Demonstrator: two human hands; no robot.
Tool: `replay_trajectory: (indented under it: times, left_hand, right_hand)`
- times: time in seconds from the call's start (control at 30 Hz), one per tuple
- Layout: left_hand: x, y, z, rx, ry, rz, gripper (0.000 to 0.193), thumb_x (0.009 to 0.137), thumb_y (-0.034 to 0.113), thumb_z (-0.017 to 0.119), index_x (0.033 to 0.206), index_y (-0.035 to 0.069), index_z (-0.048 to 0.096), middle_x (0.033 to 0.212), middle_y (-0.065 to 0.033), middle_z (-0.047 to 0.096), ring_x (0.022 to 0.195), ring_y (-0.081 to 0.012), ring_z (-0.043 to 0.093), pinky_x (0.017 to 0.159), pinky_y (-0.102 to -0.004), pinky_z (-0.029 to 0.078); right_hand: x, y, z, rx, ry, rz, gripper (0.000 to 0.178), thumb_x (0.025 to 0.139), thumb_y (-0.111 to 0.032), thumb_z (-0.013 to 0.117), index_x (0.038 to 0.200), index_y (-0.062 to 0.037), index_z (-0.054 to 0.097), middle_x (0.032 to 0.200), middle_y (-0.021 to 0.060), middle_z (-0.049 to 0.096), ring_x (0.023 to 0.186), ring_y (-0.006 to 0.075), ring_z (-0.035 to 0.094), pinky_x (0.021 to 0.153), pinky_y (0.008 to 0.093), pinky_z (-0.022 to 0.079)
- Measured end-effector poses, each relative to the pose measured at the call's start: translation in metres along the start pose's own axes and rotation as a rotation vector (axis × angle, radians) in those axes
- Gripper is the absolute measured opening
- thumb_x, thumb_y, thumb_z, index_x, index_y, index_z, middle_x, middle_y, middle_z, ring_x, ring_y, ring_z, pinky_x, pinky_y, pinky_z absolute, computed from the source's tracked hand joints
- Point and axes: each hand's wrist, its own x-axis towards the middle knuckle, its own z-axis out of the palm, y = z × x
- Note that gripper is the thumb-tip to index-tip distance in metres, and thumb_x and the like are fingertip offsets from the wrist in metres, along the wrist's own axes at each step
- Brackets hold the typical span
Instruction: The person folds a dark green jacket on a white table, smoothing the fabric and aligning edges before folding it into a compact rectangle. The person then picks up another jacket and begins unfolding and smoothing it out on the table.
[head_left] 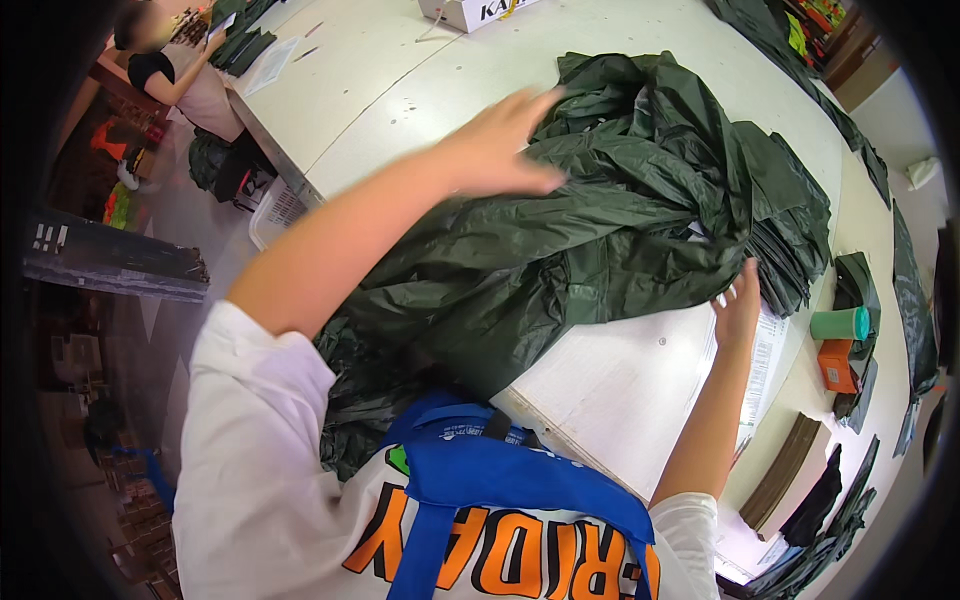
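A green cylinder (pixel 840 323) and an orange box (pixel 838 367) are at the right of the frame on the pale desk (pixel 380 110); a dark folded pile (pixel 785 235) crowds the right side of the crumpled dark-green cloth (pixel 610 240). The cloth sprawls across the centre, its long axis slanting from lower left to upper right. The blurred left grip (pixel 508 150) has fingers apart at its upper edge; whether the right grip (pixel 738 295), at its lower right edge, is closed cannot be told.

The white tabletop (pixel 390 60) offers passage beyond the dark-green fabric heap (pixel 640 170), which blocks the middle.
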Motion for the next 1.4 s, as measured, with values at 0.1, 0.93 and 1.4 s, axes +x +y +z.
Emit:
replay_trajectory:
  times: [0.1, 0.93, 1.4]
  left_hand:
    - [-0.103, -0.076, 0.058, 0.266, -0.373, -0.557, 0.134, 0.057, 0.059, 0.08, 0.152, 0.017, -0.005, 0.157, -0.0197, 0.009, 0.143, -0.042, 0.013, 0.11, -0.0651, 0.013]
    - [-0.183, -0.042, 0.17, -0.082, -0.144, -0.639, 0.126, 0.06, 0.029, 0.085, 0.151, 0.013, 0.0, 0.136, -0.0291, 0.038, 0.124, -0.0438, 0.04, 0.094, -0.0539, 0.039]
    - [-0.218, -0.009, 0.105, -0.394, -0.266, 0.157, 0.034, 0.052, 0.011, 0.077, 0.079, 0.006, 0.057, 0.084, -0.0105, 0.06, 0.078, -0.0331, 0.061, 0.067, -0.0443, 0.049]
  right_hand:
    - [0.001, 0.02, 0.004, -0.125, 0.115, 0.046, 0.097, 0.083, -0.041, 0.069, 0.149, -0.0055, 0.007, 0.144, 0.0164, 0.036, 0.121, 0.0302, 0.046, 0.096, 0.0452, 0.036]
    - [-0.039, -0.25, -0.007, -1.258, 0.328, -0.652, 0.044, 0.088, -0.034, 0.059, 0.12, -0.0031, 0.057, 0.106, 0.0146, 0.063, 0.1, 0.0219, 0.06, 0.089, 0.0313, 0.045]
    - [0.277, -0.048, 0.176, -1.666, -0.17, -0.328, 0.099, 0.064, -0.052, 0.078, 0.14, -0.0025, 0.038, 0.132, 0.0226, 0.053, 0.121, 0.0365, 0.052, 0.099, 0.0427, 0.044]
